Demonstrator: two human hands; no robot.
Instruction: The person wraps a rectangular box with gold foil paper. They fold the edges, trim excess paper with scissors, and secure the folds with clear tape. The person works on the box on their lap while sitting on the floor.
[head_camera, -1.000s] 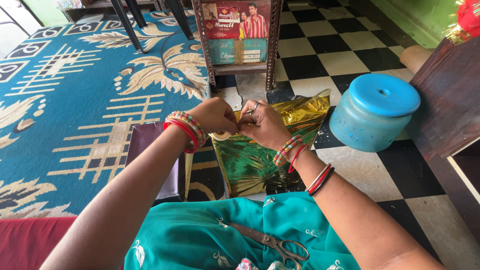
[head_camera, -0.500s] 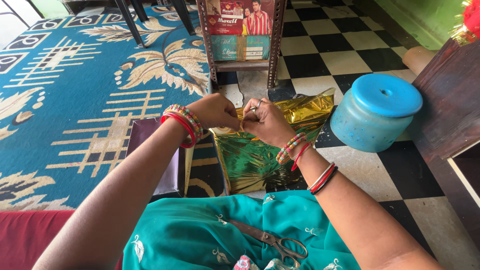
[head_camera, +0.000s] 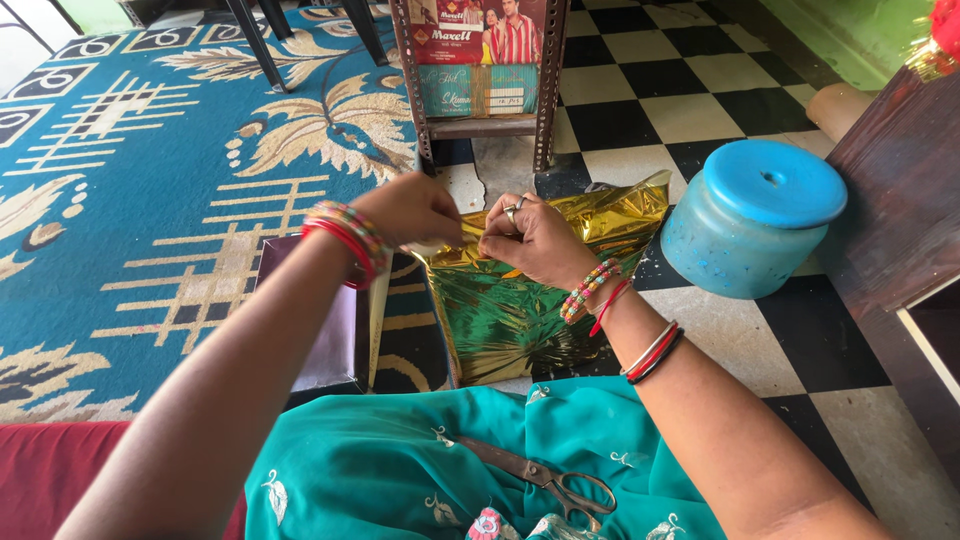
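**Two hands pinching at the near edge of a gold foil sheet**

The right hand (head_camera: 535, 240) is closed, its fingertips (head_camera: 497, 243) pressed together on something small at the upper edge of the gold foil sheet (head_camera: 520, 310); what exactly lies between them is too small to tell. A ring shows on one finger. The left hand (head_camera: 410, 210), also closed and slightly blurred, is just beside the right with its fingers curled in; whether it pinches the same thing or the foil edge cannot be told.

Directly beneath both hands the foil sheet lies crumpled on the floor, shiny gold with green reflections, and runs from the grip back toward the person's lap. Beaded and red bangles (head_camera: 345, 235) circle the left wrist; a beaded bracelet (head_camera: 588, 290) and red and white bangles sit on the right forearm.

Left of the grip, touching the foil's side, is a dark purple box (head_camera: 315, 320) on a blue patterned carpet (head_camera: 130, 200). Right of the grip, well apart, stands a blue lidded plastic jar (head_camera: 750, 220) on the black-and-white checkered floor (head_camera: 690, 110). Beyond the hands rises a metal rack (head_camera: 548, 80) holding printed cartons. Nearer the person than the grip, a pair of scissors (head_camera: 545, 480) rests on teal embroidered cloth (head_camera: 400, 470) over the lap.
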